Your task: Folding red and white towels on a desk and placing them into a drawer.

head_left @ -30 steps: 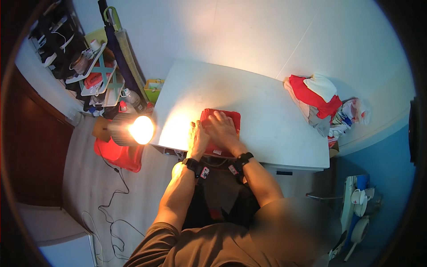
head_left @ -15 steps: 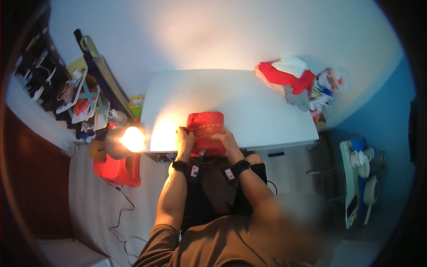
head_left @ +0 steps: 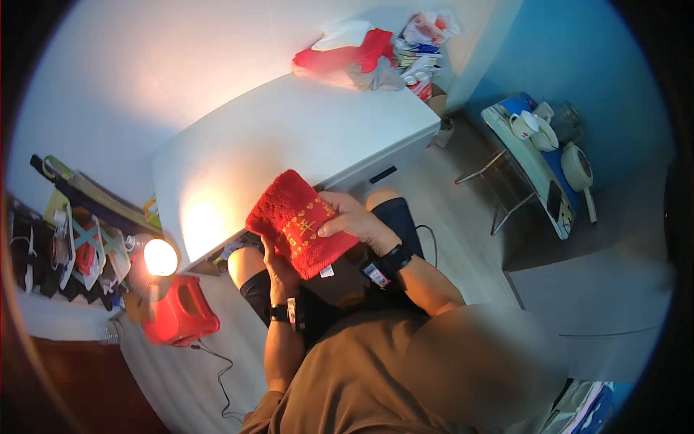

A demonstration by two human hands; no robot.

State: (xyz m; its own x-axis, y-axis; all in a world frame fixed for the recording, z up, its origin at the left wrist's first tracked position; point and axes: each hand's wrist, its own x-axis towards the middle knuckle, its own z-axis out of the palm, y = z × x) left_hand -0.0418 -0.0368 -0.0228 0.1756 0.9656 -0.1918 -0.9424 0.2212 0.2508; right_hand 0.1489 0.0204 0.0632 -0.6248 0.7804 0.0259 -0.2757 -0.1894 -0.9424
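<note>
A folded red towel [head_left: 285, 210] with a yellow heart pattern and a small white tag is held up in front of me, over my lap and past the near edge of the white desk. It is tilted. My left hand [head_left: 280, 266] grips its lower left side, with its fingers mostly hidden behind the cloth. On the right edge, my right hand [head_left: 356, 220] pinches the towel, its thumb lying across the patterned face. Dark bands with small devices are on both wrists.
The white desk [head_left: 289, 123] bears red and white cloths [head_left: 347, 58] at its far end. A lit lamp [head_left: 160, 258] stands at left, above a red plastic stool [head_left: 184, 311] and a cord. At right, a folding table [head_left: 499, 123] holds cups and a pan [head_left: 577, 166].
The towel has come off the desk's near edge toward me and is now tilted, its patterned face showing more clearly. Both hands moved with it. The whole view has turned to the right.
</note>
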